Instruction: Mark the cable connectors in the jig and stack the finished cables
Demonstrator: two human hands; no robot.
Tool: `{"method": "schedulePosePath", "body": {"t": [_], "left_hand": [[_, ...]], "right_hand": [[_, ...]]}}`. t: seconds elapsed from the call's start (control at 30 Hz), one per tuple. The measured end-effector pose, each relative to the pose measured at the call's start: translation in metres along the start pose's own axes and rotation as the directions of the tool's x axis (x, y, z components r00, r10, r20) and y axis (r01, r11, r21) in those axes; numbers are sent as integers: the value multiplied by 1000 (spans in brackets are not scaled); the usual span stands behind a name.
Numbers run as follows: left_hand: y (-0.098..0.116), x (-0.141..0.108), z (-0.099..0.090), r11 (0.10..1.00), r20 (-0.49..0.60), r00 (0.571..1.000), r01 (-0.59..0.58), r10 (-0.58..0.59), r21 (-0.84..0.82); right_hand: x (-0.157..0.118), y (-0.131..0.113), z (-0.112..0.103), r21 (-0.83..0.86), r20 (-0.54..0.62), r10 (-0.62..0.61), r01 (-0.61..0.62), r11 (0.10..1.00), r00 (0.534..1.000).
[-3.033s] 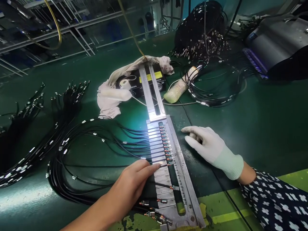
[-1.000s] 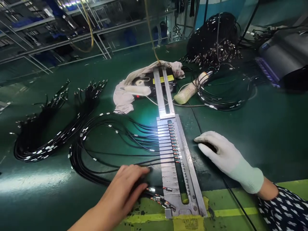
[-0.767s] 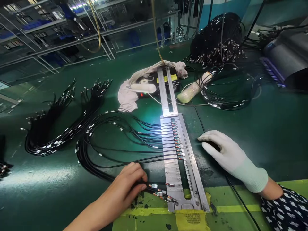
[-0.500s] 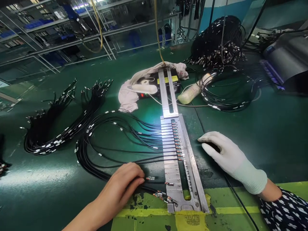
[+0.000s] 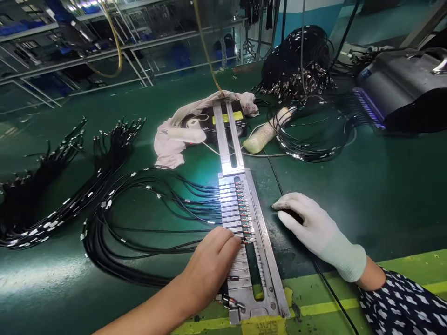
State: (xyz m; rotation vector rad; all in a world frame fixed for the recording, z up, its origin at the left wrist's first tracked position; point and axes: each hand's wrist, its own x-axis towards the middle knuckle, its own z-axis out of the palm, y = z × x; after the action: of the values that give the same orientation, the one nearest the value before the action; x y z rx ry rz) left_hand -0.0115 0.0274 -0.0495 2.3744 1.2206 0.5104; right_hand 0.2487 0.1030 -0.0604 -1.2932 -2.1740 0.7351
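Observation:
A slotted metal fixture point(image 5: 260, 232) lies lengthwise on the green table, with several black cables point(image 5: 195, 207) laid side by side across its upper part, their stripped ends over the slot. My bare left hand point(image 5: 216, 260) is closed at the fixture's left side, fingertips pinched on a cable end by the lowest of that row. Below it, a loose bunch of cable ends point(image 5: 230, 302) rests on the fixture's near end. To the right of the fixture, my right hand point(image 5: 303, 221), in a white glove, hovers over or rests on the table, thumb and fingers slightly apart, holding nothing visible.
Behind the fixture a black box point(image 5: 239, 128) with a yellow label is partly wrapped in pale cloth point(image 5: 169, 146). Cable bundles point(image 5: 108, 163) lie at left. A wrapped roll point(image 5: 261, 137), coiled cables point(image 5: 307, 151) and a dark machine point(image 5: 401, 88) stand at the right back.
My left hand has moved up and right, from the loose cable ends onto the fixture beside the row. The view has shifted, while my right hand keeps its pose.

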Motion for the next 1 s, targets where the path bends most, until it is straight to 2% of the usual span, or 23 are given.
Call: {"method": "schedulePosePath", "body": {"t": [0.37, 0.43, 0.53, 0.6, 0.77, 0.9, 1.0], "left_hand": [[-2, 7, -7, 992, 75, 989, -122, 125, -38], [-3, 4, -8, 989, 51, 988, -144, 146, -47], [-5, -5, -7, 994, -4, 994, -107, 107, 10], [-7, -10, -6, 995, 9, 996, -92, 92, 44], [-9, -11, -6, 997, 46, 996, -76, 76, -2], [-8, -6, -5, 973, 128, 986, -127, 104, 193], [-3, -3, -9, 957, 164, 985, -99, 55, 273]], "right_hand": [[3, 2, -1, 10, 10, 21, -21, 1000, 1000], [3, 2, -2, 9, 24, 25, -25, 1000, 999], [4, 1, -3, 14, 32, 41, -42, 999, 999], [5, -1, -3, 15, 31, 46, -46, 999, 998], [10, -1, -3, -4, 38, 38, -38, 999, 999], [11, 3, 0, -6, 4, 2, -2, 1000, 1000], [7, 5, 0, -17, 5, -13, 13, 1000, 1000]]}}
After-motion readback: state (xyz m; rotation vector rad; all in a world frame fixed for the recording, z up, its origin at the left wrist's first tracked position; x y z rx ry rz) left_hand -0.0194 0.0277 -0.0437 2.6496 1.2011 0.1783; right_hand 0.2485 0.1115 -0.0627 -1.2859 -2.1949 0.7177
